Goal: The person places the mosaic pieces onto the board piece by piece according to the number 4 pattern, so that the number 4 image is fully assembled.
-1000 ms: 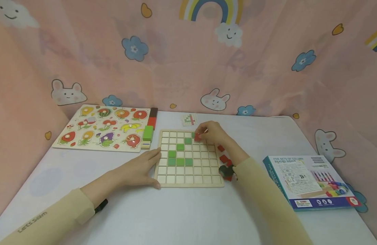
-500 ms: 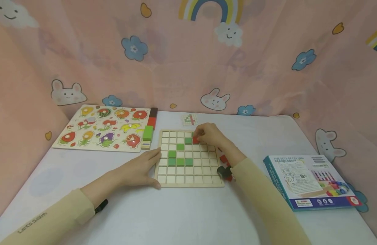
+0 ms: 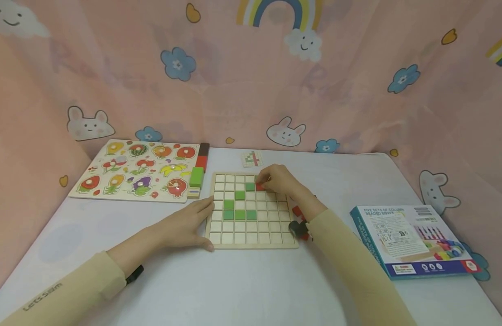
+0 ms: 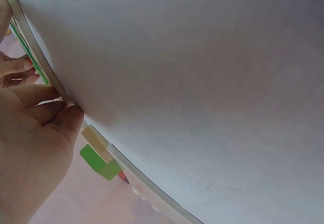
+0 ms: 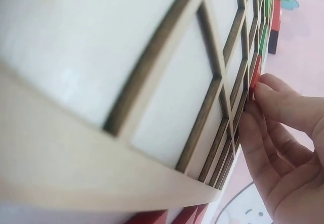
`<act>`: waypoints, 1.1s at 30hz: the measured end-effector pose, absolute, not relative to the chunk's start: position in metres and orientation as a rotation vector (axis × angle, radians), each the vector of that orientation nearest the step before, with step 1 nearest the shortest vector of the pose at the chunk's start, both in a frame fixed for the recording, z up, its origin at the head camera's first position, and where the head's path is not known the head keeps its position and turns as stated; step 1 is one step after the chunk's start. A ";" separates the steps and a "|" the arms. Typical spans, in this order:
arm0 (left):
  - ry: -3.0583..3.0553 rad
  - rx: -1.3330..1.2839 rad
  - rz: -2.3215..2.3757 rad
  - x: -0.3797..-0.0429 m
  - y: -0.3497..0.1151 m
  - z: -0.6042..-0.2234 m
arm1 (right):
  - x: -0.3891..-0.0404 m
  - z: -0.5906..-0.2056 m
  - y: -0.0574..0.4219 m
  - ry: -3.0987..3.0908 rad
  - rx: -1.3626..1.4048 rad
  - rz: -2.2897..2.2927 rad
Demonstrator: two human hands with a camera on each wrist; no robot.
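Observation:
A wooden grid board (image 3: 255, 246) lies flat on the white table, with several green tiles (image 3: 240, 215) in its cells. The left hand (image 3: 183, 226) rests against the board's left side, fingers extended and thumb near the front corner; its fingertips touch the edge in the left wrist view. At the far rows of the board, the right hand (image 3: 280, 179) pinches a red tile (image 5: 256, 76) beside a green one, thumb on the tile in the right wrist view. Those fingers partly cover the tile and nearby cells. More red tiles (image 3: 297, 211) lie along the board's right side, partly behind the right wrist.
Behind the board lies a small pattern card (image 3: 252, 159). A fruit puzzle board (image 3: 128, 198) is at the far left, with coloured blocks (image 3: 196, 177) along its right edge. A boxed toy set (image 3: 414, 242) lies at the right. A printed curtain surrounds the table.
The right hand has lowered the red tile from above the board into a cell right of a green tile, then barely moved. The left hand has stayed at the board's edge.

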State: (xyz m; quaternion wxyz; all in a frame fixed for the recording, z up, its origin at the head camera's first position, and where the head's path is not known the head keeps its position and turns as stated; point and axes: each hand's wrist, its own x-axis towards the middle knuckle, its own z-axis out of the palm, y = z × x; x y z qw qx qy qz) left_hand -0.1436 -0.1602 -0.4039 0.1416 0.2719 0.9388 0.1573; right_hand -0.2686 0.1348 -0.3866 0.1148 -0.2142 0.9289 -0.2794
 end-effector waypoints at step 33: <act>2.690 0.776 0.477 -0.144 -0.160 -0.403 | -0.291 -0.375 0.226 2.634 -0.465 -0.629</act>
